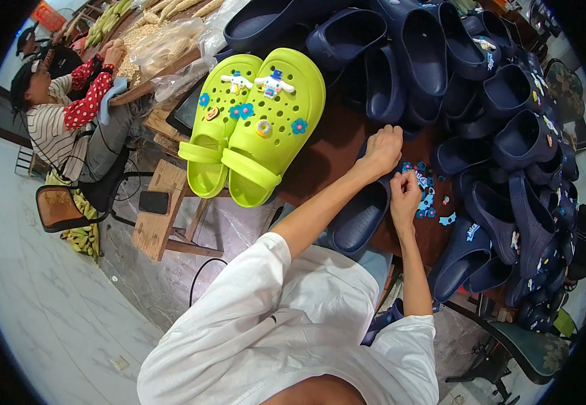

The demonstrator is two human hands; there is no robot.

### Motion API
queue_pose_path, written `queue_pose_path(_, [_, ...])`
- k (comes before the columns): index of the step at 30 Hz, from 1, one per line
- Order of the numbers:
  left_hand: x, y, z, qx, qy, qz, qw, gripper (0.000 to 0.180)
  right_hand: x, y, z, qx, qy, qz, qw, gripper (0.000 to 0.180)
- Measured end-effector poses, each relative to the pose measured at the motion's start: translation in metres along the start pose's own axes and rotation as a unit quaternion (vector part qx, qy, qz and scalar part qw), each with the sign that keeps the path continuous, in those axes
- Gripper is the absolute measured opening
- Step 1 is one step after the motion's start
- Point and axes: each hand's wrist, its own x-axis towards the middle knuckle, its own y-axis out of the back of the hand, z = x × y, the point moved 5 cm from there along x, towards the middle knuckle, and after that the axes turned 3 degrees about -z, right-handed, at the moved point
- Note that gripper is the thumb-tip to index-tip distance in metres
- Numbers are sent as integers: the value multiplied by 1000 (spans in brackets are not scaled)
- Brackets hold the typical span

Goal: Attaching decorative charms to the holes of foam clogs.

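A navy clog (359,219) lies at the table's near edge, its heel toward me. My left hand (382,151) is closed over its toe end. Beside it, my right hand (406,192) is in a pinch along the clog's right side; whatever is between its fingers is too small or hidden to make out. Just right of my right hand, small blue, pink and white shoe charms (426,201) lie scattered on the brown tabletop (435,236). One light blue charm (447,219) sits a little apart.
A pair of lime green clogs (276,125) with charms stands left of my hands. Navy clogs (418,57) are heaped at the back and right. On the left are a wooden stool (148,233) with a phone (153,202) and a seated person (70,121) handling corn.
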Motion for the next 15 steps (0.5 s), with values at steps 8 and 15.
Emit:
queue_pose_path(8, [-2, 0, -6, -24, 23, -8, 999, 23, -8, 3, 4, -53, -4, 82, 995, 30])
queue_pose_path(15, [3, -2, -1, 51, 31, -9, 998, 27, -4, 22, -1, -177, 40, 58, 982, 27])
